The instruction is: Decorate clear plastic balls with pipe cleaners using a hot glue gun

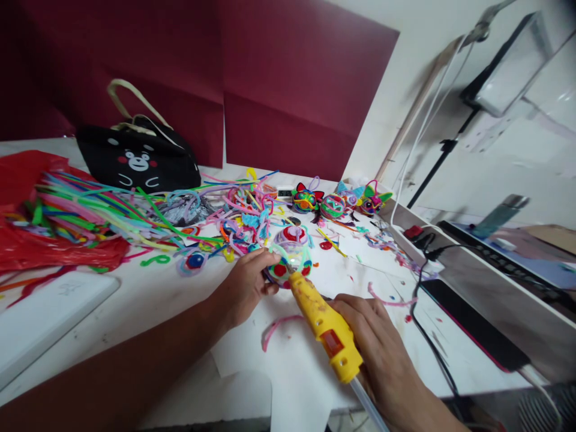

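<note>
My right hand (380, 348) grips a yellow glue gun (324, 327), with a clear glue stick coming out of its back end. The gun's tip touches a small round craft piece (290, 257) made of coloured pipe cleaners with red spots. My left hand (245, 285) holds that piece from its left side, fingers curled round it, on the white table (153, 300). A loose pink pipe cleaner (275, 329) lies just below the piece.
A heap of coloured pipe cleaners (90, 210) lies on red plastic at the left. A black bear-face bag (137, 159) stands behind it. Three finished pipe-cleaner figures (335, 204) sit at the back. A black cable (425, 324), a phone (472, 327) and a keyboard (495, 255) are to the right.
</note>
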The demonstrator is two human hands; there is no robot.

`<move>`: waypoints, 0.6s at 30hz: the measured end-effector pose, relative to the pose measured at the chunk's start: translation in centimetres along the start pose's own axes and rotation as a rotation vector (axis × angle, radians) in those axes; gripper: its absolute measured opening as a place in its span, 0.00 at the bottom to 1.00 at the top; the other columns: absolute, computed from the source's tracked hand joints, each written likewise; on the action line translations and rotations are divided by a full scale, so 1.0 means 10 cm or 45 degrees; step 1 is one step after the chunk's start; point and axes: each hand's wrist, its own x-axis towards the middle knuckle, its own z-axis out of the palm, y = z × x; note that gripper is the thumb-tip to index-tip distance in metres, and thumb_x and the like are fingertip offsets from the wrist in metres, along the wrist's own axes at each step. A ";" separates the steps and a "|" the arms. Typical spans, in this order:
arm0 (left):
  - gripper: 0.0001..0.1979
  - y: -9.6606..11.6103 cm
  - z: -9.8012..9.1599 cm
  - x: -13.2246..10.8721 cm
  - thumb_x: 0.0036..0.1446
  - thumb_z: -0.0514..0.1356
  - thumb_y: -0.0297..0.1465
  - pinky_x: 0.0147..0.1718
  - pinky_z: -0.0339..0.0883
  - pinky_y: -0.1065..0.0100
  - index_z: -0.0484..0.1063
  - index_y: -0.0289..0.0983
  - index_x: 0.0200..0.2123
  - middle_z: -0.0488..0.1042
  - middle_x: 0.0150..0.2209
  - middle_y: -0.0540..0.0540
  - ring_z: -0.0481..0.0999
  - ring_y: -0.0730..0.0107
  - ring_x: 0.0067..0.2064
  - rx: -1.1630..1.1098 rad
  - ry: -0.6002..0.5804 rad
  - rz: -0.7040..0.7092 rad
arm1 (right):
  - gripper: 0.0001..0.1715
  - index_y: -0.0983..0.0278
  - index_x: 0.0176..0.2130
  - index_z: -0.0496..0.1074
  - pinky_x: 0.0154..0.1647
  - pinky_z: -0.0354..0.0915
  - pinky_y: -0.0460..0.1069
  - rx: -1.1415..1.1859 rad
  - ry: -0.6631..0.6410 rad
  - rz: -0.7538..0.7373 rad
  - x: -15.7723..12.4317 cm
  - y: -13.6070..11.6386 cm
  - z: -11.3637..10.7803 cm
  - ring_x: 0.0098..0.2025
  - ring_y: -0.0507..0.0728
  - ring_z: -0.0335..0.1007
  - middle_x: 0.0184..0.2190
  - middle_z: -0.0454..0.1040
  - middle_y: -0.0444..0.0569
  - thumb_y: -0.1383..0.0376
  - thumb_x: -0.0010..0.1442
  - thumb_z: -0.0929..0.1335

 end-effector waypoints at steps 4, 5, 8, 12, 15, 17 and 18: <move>0.09 -0.01 0.00 0.00 0.45 0.64 0.30 0.16 0.54 0.75 0.64 0.37 0.24 0.68 0.24 0.51 0.66 0.74 0.26 -0.001 -0.003 -0.007 | 0.18 0.69 0.54 0.60 0.42 0.54 0.54 0.004 -0.031 0.010 -0.02 0.02 0.01 0.42 0.59 0.67 0.46 0.69 0.59 0.63 0.70 0.57; 0.09 0.00 0.00 0.00 0.45 0.64 0.30 0.16 0.54 0.75 0.64 0.37 0.24 0.68 0.24 0.51 0.66 0.74 0.26 -0.002 -0.003 -0.008 | 0.18 0.69 0.54 0.60 0.42 0.54 0.55 0.004 -0.030 0.009 -0.02 0.02 0.01 0.43 0.59 0.67 0.46 0.69 0.59 0.63 0.70 0.56; 0.09 0.00 0.00 -0.01 0.45 0.64 0.30 0.16 0.53 0.75 0.64 0.37 0.24 0.68 0.24 0.51 0.66 0.74 0.26 -0.002 0.002 -0.017 | 0.18 0.69 0.54 0.60 0.42 0.55 0.55 -0.004 -0.028 0.012 -0.02 0.02 0.02 0.43 0.60 0.67 0.46 0.69 0.59 0.63 0.70 0.56; 0.09 0.01 0.02 -0.01 0.44 0.64 0.30 0.16 0.53 0.75 0.64 0.37 0.24 0.68 0.23 0.52 0.66 0.73 0.25 -0.012 0.005 -0.020 | 0.17 0.67 0.54 0.61 0.42 0.56 0.55 -0.008 -0.036 0.031 -0.01 0.01 0.02 0.42 0.60 0.66 0.46 0.69 0.58 0.63 0.70 0.56; 0.10 0.00 0.03 -0.01 0.44 0.64 0.30 0.16 0.53 0.75 0.64 0.37 0.23 0.67 0.23 0.51 0.66 0.73 0.25 -0.011 0.015 -0.024 | 0.17 0.67 0.54 0.59 0.41 0.56 0.55 0.004 -0.035 0.024 -0.01 0.01 0.01 0.42 0.60 0.67 0.46 0.69 0.59 0.62 0.69 0.57; 0.10 0.00 0.02 -0.01 0.44 0.64 0.30 0.16 0.53 0.75 0.64 0.37 0.23 0.67 0.23 0.51 0.66 0.73 0.25 -0.010 0.010 -0.021 | 0.17 0.67 0.55 0.58 0.41 0.56 0.55 0.005 -0.033 0.021 -0.01 0.02 0.01 0.43 0.60 0.67 0.46 0.69 0.59 0.63 0.69 0.57; 0.10 0.00 0.02 0.00 0.44 0.65 0.30 0.16 0.53 0.75 0.65 0.37 0.23 0.67 0.23 0.51 0.66 0.73 0.26 -0.010 0.005 -0.019 | 0.17 0.66 0.55 0.58 0.41 0.56 0.55 0.005 -0.033 0.020 -0.01 0.02 0.01 0.43 0.60 0.67 0.46 0.69 0.59 0.63 0.70 0.57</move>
